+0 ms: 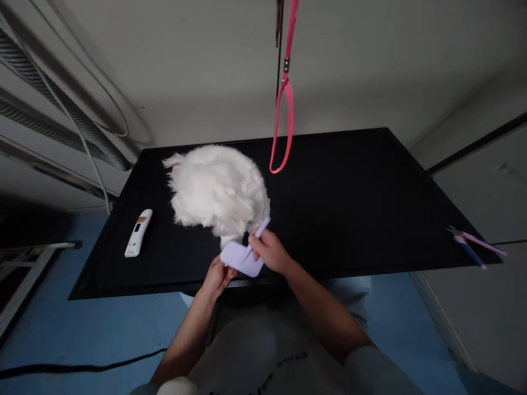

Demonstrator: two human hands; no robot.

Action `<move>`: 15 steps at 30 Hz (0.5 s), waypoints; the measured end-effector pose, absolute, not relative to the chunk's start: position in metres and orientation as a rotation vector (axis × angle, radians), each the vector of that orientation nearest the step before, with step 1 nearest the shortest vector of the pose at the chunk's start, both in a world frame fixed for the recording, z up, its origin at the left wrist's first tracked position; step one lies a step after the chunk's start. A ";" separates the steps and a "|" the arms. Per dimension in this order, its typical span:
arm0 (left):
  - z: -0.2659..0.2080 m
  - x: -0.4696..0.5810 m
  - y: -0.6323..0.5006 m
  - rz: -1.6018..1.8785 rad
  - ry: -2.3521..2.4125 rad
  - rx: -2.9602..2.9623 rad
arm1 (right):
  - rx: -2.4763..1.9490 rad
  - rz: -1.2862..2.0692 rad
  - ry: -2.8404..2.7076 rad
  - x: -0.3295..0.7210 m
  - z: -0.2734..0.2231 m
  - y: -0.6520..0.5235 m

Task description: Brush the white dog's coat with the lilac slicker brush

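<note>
A fluffy white dog (216, 186) is on the black grooming table (349, 203), left of the middle, its head not made out. One foreleg or hind leg (230, 239) stretches toward me and passes behind a lilac slicker brush (241, 259). My right hand (269, 251) is closed round the brush's handle, which tilts up to the right; the brush's back faces me. My left hand (218, 274) is closed at the end of the leg, partly behind the brush head. The brush covers the paw and some of my left fingertips.
A white clipper (139, 232) lies at the table's left. Pink-and-blue nail clippers (473, 245) lie over the right front edge. A pink grooming loop (283, 129) hangs above the middle. Grey ribbed hoses (61, 96) run along the wall at upper left.
</note>
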State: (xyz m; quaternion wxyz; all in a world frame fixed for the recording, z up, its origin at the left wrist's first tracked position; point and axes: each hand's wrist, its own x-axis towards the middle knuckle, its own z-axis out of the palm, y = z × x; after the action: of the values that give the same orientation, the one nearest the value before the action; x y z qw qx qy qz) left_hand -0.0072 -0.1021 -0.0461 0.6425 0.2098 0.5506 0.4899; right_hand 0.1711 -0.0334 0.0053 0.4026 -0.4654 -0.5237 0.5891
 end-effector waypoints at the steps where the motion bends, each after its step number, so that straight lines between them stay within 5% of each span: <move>1: -0.047 -0.012 -0.101 1.103 1.383 0.588 | -1.215 1.474 -1.343 0.177 0.002 -0.032; 6: -0.042 -0.013 -0.076 1.158 1.897 1.541 | -1.610 0.978 -1.231 0.225 -0.009 -0.021; 15: -0.048 0.059 -0.001 0.370 2.102 2.104 | -1.564 0.992 -1.360 0.236 -0.018 -0.041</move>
State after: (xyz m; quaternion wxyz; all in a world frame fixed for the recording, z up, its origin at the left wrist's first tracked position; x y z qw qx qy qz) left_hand 0.0591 -0.0013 -0.0478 0.0722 0.7002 0.6995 0.1233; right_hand 0.2362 -0.0412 -0.0178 0.4096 -0.6208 -0.5401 0.3938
